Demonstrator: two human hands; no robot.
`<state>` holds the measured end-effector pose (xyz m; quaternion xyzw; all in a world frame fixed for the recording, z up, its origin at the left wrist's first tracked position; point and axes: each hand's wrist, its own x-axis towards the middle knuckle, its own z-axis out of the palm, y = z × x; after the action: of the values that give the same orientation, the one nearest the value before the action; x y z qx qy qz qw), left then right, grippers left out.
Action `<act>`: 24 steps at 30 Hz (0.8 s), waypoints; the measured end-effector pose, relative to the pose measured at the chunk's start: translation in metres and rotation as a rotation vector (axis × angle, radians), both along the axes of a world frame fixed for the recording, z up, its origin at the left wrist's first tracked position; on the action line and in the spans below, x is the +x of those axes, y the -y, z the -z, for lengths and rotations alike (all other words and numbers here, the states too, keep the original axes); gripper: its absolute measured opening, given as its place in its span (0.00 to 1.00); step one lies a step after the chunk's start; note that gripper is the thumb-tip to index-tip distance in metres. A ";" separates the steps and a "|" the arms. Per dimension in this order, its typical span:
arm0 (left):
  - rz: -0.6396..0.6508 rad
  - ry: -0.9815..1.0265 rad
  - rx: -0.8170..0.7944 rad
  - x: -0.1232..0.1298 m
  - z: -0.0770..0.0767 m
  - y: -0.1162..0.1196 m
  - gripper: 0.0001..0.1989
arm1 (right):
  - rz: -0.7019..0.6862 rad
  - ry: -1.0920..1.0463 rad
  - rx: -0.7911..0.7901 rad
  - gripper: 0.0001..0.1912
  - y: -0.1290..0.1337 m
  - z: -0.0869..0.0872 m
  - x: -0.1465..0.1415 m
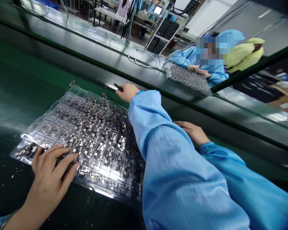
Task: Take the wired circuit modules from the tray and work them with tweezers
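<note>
A clear plastic tray [45, 116] full of small metallic and black parts lies tilted across the green work surface. My left hand [54, 171] rests on the tray's lower left corner, fingers spread over some parts. Beyond the tray's far edge, my right hand [129, 92] grips a black pen-like tool [118, 87], its tip pointing left. My blue right sleeve covers the right part of the tray. A few loose parts [104, 95] lie at the far edge, and one more [72, 83] sits just past the far left corner.
Another person's hand [193, 131] and blue sleeve [232, 163] are right of my right arm. A metal ledge [91, 57] with cables runs behind. Across it, a person in blue handles another filled tray [189, 78]; someone in yellow is beside them.
</note>
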<state>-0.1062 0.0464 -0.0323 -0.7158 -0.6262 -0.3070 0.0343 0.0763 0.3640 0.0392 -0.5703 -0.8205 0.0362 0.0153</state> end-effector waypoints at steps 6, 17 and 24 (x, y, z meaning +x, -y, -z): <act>0.020 -0.006 0.009 0.000 0.003 -0.001 0.15 | -0.040 -0.060 -0.101 0.16 -0.032 0.036 -0.031; 0.009 -0.035 -0.033 0.004 -0.007 -0.003 0.14 | 0.099 -0.273 -0.235 0.12 -0.054 0.044 -0.064; -0.004 0.037 -0.023 0.001 0.000 -0.001 0.12 | 0.336 -0.460 0.008 0.05 -0.038 -0.014 0.018</act>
<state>-0.1049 0.0479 -0.0325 -0.7091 -0.6317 -0.3130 0.0152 0.0941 0.4017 0.0536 -0.6748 -0.6898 0.1586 0.2090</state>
